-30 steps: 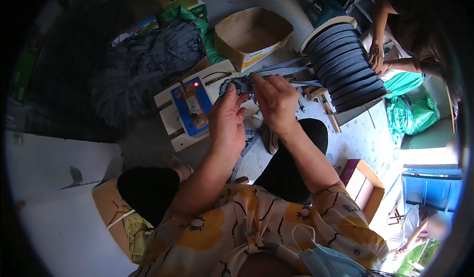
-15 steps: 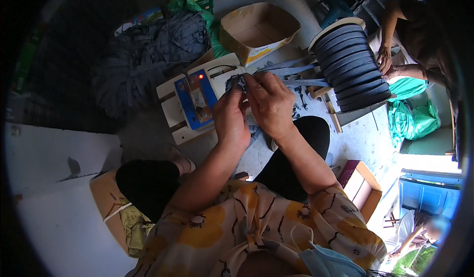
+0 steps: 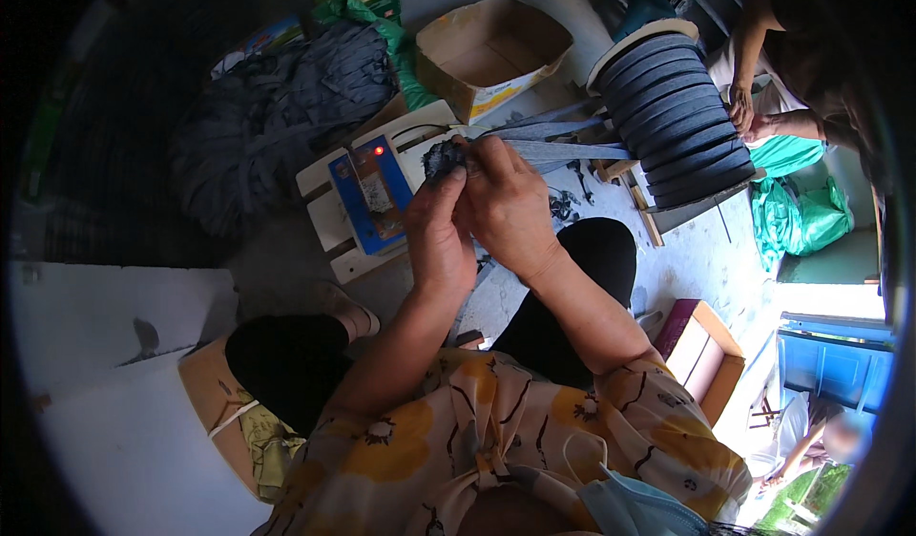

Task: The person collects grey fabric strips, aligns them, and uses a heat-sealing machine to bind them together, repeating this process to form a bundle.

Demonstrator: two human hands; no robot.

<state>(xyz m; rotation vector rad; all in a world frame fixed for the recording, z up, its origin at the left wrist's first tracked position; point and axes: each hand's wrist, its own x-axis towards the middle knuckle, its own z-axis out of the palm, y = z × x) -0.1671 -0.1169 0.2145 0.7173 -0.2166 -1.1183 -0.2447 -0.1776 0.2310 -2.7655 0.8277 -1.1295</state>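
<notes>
Both of my hands meet above a low white stool-like stand (image 3: 343,267). Between the fingertips of my left hand (image 3: 439,235) and my right hand (image 3: 512,213) is a small dark grey, frayed-looking bundle (image 3: 442,158). Fingers cover part of it, and its exact kind cannot be made out. Grey webbing straps (image 3: 563,149) stretch from behind my right hand to a large spool (image 3: 673,116) wound with the same strap. Left of my hands, a blue box-shaped device (image 3: 358,213) with a lit red lamp rests on the stand.
A big heap of grey straps (image 3: 286,106) lies at the far left. Beyond my hands stands an open cardboard box (image 3: 491,54). Another person's hands (image 3: 746,121) are at the spool's right side, near green bags (image 3: 801,216). A smaller carton (image 3: 701,359) sits at right.
My fingers have shifted on the bundle, and more of it shows now. My right hand has moved slightly left and closer to my left hand. The view has shifted a little.
</notes>
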